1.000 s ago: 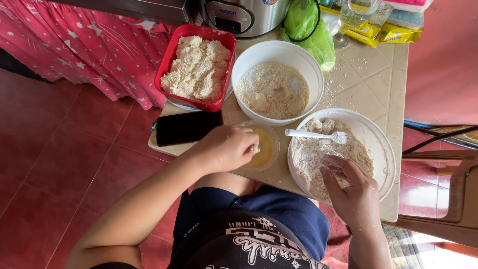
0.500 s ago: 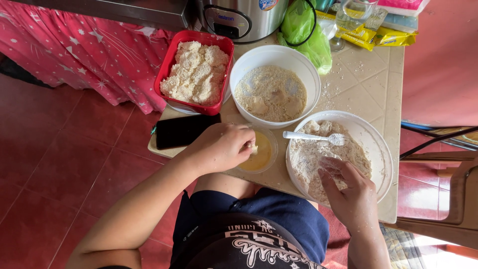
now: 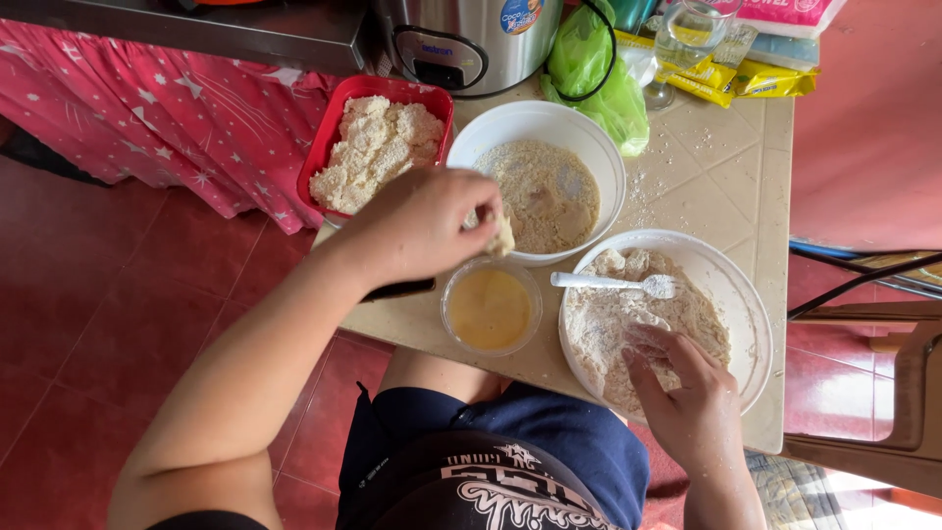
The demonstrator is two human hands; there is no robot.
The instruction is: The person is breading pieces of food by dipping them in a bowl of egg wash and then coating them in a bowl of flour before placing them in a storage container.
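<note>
My left hand (image 3: 427, 224) is raised above the table edge and grips a small wet, coated piece of food (image 3: 501, 236) at the near rim of the white bowl of breadcrumbs (image 3: 546, 183). Just below it stands a small clear cup of yellow beaten egg (image 3: 490, 308). My right hand (image 3: 687, 393), dusted white, rests with its fingers in the flour of a large white bowl (image 3: 661, 314); what it grips, if anything, is hidden by flour. A white plastic fork (image 3: 616, 284) lies across that bowl.
A red tray (image 3: 378, 142) holds several breaded pieces at the back left. A steel cooker (image 3: 461, 39), green plastic bag (image 3: 594, 69), a glass (image 3: 682, 44) and yellow packets (image 3: 746, 79) line the far side. A dark phone (image 3: 397, 291) lies under my left wrist. A chair (image 3: 883, 412) stands at right.
My left hand has lifted from the egg cup with a dripping piece and moved up toward the breadcrumb bowl. The right hand stays in the flour. The camera view shifted slightly.
</note>
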